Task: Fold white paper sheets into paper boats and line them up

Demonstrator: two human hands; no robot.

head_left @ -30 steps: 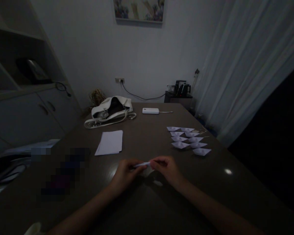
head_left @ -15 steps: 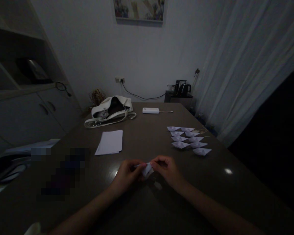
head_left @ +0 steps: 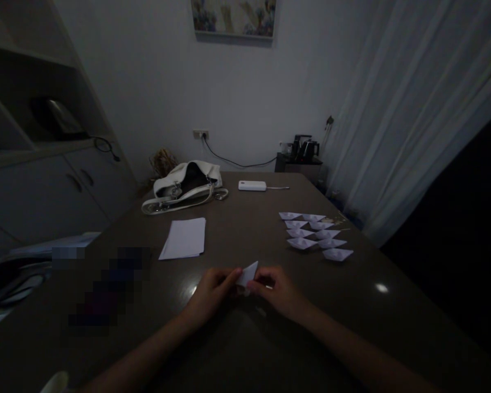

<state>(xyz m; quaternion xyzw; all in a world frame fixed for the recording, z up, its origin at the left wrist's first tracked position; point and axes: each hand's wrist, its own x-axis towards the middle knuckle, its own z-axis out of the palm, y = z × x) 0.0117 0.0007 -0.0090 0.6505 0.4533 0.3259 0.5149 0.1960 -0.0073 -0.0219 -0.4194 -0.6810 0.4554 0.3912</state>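
A small piece of folded white paper (head_left: pixel 247 274) is held between my two hands above the near part of the table, one pointed corner sticking up. My left hand (head_left: pixel 215 289) is closed on its left side, thumb on top. My right hand (head_left: pixel 277 289) pinches its lower right edge between thumb and fingers. The undersides of the folds are hidden by my fingers. To the right, several folded paper boats (head_left: pixel 301 243) stand in two rows. A stack of white paper sheets (head_left: pixel 184 238) lies to the left, beyond my left hand.
On the brown table (head_left: pixel 245 229), a white handbag (head_left: pixel 184 185) sits at the far left and a white power bank (head_left: pixel 252 186) with a short cable lies at the back. Black kettles (head_left: pixel 309 148) stand on a cabinet behind. A blurred-out patch (head_left: pixel 106 289) covers the left side.
The folded paper has turned so that a pointed corner now shows upward. My right thumb has shifted from the paper's top to its lower right edge.
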